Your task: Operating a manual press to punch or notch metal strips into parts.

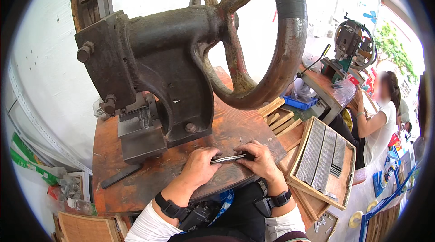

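Between my two hands, low over the front edge of the wooden table [240, 126], is a small stack of thin metal strips [228, 158]. My left hand [199, 165] pinches the left end with thumb and fingers. The other end is gripped by my right hand [260, 159], whose fingers partly hide it. Just beyond my hands stands a heavy dark iron hand press [181, 79] with a large handwheel [290, 47]. Its metal die block [142, 142] sits under the ram, to the left of my hands. A flat dark metal bar [121, 176] lies on the table's left side.
On the right, a wooden tray [346, 174] holds rows of ridged metal strips [317, 151]. Behind it are wooden frames [281, 119] and a blue bin [300, 102]. A co-worker [378, 124] sits at another press [351, 43]. Plastic bottles [79, 203] lie at lower left.
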`<action>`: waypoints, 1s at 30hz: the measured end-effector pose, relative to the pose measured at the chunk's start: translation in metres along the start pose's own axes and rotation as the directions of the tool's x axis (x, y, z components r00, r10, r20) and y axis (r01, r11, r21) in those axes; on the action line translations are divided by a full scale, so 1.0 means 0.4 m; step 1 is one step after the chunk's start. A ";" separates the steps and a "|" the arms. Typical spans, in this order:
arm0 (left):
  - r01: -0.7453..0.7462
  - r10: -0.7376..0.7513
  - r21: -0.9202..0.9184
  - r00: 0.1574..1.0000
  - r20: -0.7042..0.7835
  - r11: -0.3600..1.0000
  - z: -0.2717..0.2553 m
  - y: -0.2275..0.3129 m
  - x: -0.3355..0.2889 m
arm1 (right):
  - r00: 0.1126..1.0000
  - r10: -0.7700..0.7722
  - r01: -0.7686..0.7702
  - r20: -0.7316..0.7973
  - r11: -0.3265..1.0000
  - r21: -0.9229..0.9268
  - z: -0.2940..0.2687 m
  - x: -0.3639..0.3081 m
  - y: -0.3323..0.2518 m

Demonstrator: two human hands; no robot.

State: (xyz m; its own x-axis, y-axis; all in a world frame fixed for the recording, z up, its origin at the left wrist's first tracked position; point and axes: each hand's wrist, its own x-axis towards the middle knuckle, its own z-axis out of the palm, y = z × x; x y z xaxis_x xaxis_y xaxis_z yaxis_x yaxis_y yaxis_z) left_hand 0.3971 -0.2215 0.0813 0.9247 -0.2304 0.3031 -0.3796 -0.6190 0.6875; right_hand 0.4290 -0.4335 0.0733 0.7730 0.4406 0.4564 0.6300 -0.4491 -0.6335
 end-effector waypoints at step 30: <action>-0.158 0.163 0.052 0.977 -0.138 0.986 0.007 -0.014 0.007 | 0.994 -0.036 0.035 -0.101 0.999 -0.013 0.001 -0.001 0.001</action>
State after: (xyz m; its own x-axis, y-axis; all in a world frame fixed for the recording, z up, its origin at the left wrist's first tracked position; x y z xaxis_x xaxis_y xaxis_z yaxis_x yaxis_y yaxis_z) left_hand 0.4018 -0.2208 0.0762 0.8372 -0.2227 0.4995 -0.5186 -0.6132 0.5959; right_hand 0.4289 -0.4335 0.0726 0.7534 0.3758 0.5396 0.6575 -0.4436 -0.6091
